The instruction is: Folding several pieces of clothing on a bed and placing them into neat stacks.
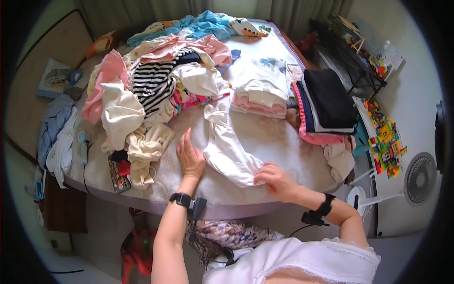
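A long white garment (228,145), perhaps leggings, lies in a narrow strip on the bed before me. My right hand (276,181) pinches its near right end between thumb and fingers. At the garment's left edge, my left hand (190,156) holds nothing, its thumb apart from the extended fingers. Beyond the strip rises a neat stack of folded white and pink clothes (260,92). To the left is a loose heap with a black-and-white striped garment (152,83), a pink cloth (106,87) and a crumpled cream garment (149,147).
Folded dark clothes (330,97) top a stack at the bed's right side, near rolled cream cloth (338,161). A patterned phone (118,174) and a small handheld fan (84,145) lie on the left. A white fan (420,179) and toy bricks (386,138) stand beyond the right edge.
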### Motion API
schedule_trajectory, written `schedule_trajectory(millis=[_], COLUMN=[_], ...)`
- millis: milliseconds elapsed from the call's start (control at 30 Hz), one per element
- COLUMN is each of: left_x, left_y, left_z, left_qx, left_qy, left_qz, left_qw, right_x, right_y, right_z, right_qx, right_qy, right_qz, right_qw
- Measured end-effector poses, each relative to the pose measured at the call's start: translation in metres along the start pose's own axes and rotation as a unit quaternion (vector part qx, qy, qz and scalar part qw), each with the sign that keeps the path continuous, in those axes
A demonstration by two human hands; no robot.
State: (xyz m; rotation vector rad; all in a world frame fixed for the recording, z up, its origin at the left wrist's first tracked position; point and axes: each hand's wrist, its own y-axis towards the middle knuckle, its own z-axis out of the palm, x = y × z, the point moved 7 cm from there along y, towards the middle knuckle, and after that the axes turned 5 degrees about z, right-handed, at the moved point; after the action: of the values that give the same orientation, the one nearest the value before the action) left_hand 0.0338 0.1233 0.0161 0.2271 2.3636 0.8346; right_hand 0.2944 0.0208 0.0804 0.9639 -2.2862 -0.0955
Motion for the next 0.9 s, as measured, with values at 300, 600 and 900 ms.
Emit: schedule_trajectory(millis=[300,600,900], left_x=[-0.007,-0.092,-0.099], left_y=[-0.021,-0.071,-0.130], left_z=[0.002,-0.039,-0.073], left_qx=[0.051,0.083,0.263], left_qy=[-0.241,-0.458,-0.333], left_qz=[-0.137,-0.176,-0.198], left_qw=[0.960,0.867,0.884], right_x=[-0.072,-0.065,-0.077], right_y=[-0.107,-0.102,-0.147], right_z=[-0.057,-0.031,-0.043], right_qx=[-0.185,-0.113,-0.176], right_qy=[0.185,0.164,0.401], right_qz=[0.300,0.250,0.468], right_qw=[0.917,0.947,0.768])
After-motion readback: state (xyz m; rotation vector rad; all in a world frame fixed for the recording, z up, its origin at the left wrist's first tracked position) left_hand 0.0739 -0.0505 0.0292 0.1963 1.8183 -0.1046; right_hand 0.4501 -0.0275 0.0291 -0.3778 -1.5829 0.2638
